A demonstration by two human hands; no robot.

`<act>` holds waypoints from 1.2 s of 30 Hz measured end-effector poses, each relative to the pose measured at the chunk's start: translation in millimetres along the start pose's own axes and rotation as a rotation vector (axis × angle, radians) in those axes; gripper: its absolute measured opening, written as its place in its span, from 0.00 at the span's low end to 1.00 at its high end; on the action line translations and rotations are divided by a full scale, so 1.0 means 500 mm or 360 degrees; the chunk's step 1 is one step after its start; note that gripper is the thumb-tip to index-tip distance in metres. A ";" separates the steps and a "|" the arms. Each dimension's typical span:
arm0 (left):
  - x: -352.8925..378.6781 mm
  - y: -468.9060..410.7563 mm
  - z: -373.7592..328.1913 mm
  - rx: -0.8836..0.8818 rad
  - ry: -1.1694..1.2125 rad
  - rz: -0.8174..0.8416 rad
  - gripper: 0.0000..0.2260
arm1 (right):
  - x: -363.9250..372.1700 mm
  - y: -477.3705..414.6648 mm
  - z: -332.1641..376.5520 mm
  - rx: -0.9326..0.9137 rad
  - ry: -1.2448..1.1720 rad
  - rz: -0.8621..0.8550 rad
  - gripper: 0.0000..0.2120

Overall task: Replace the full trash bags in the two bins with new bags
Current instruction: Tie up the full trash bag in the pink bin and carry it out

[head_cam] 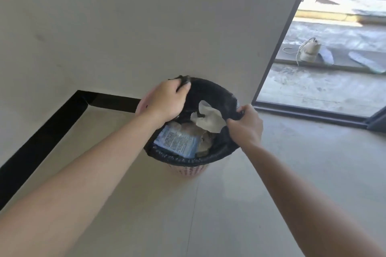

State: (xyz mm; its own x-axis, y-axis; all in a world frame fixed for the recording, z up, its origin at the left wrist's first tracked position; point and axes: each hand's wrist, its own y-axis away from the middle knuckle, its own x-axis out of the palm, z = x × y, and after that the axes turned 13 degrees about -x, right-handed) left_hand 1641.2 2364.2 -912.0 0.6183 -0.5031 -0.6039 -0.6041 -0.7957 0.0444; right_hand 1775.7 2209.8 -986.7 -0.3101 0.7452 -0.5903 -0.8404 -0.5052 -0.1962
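While I stand over the small pink plastic bin with the perforated wall, both my hands are on the black plastic trash bag that lines it. My left hand is at the far left part of the rim; its fingers are curled tight round a bunched piece of the bag's edge. My right hand is at the right side. There the fingers are also closed, pinching a fold of the black film.

The near edge of the bag is folded over the bin's rim, while the far edge stands lifted between my two hands. Inside the bag lie a crumpled white paper, a pale blue printed packet and some brownish scraps that I cannot identify.

The bin stands on the light grey floor, close to the white wall with its black skirting strip. To the right is a dark-framed glass door — behind it, on the concrete outside, lie a beige shoe and two pale insoles.
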 end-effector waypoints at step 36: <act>-0.130 0.012 0.112 -0.0224 -0.0219 0.0807 0.35 | -0.069 -0.077 0.023 -0.0189 -0.0113 0.0355 0.42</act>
State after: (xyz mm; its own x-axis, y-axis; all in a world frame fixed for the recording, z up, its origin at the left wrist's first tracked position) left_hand 1568.9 2411.1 -917.1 0.1897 -0.7942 -0.5774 -0.7305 -0.5071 0.4575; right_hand 1813.7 2208.4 -949.9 -0.5155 0.6363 -0.5739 -0.6910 -0.7048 -0.1607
